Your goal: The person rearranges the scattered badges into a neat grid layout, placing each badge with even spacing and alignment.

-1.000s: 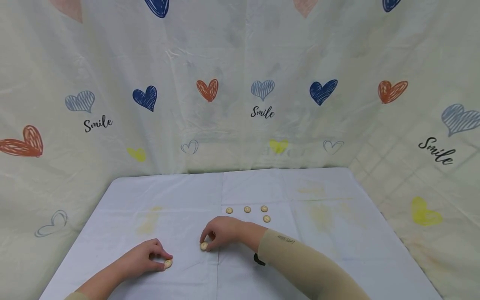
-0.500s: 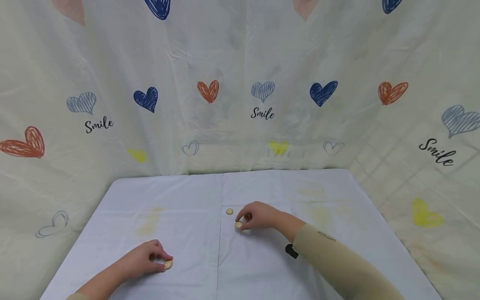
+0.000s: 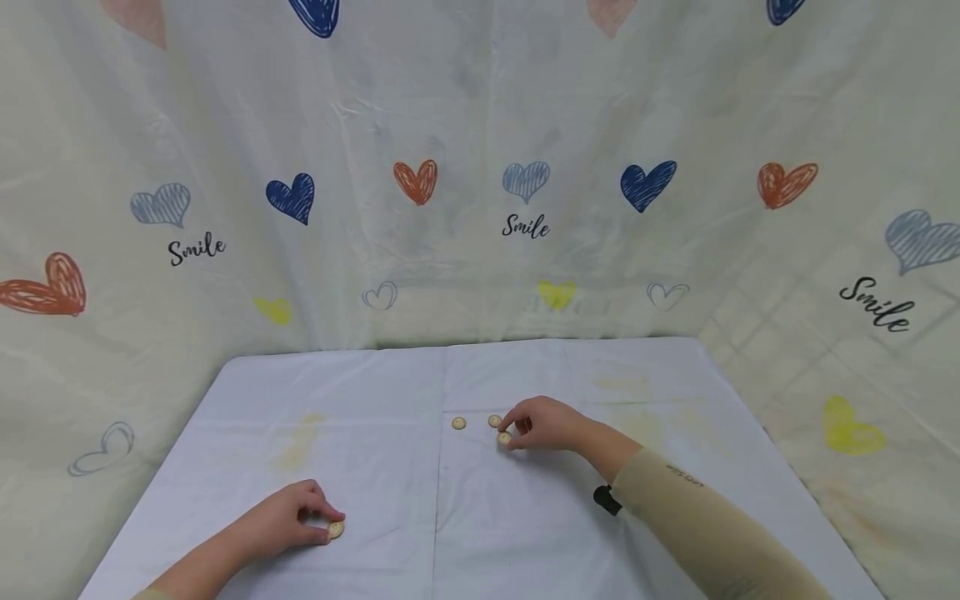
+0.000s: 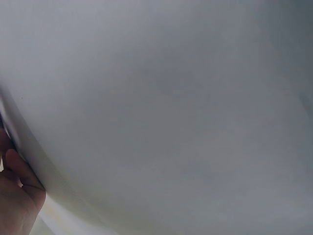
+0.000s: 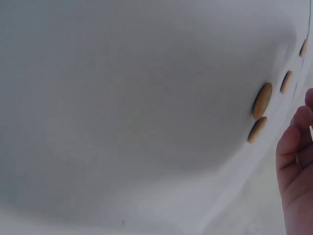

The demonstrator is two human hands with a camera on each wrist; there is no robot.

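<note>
My left hand (image 3: 288,518) pinches a small round wooden disc (image 3: 337,530), button-like with a rim and a marked middle, low on the white cloth at the left. In the left wrist view only part of that hand (image 4: 19,196) shows, at the lower left edge. Farther back, my right hand (image 3: 543,425) holds a second wooden disc (image 3: 504,438) between thumb and fingers. Just behind it lies another disc (image 3: 494,421), with one more disc (image 3: 459,423) to its left. Discs (image 5: 262,101) lie beside my right hand (image 5: 297,166) in the right wrist view.
A white cloth (image 3: 390,450) with faint yellow stains covers the table. Behind it hangs a pale curtain (image 3: 465,250) printed with hearts and "Smile". The right forearm, in a beige sleeve (image 3: 697,517), crosses the table's right side.
My right hand has carried its disc from the table's middle back and to the right, and it now covers the discs at the right of the group. The left hand stays put.
</note>
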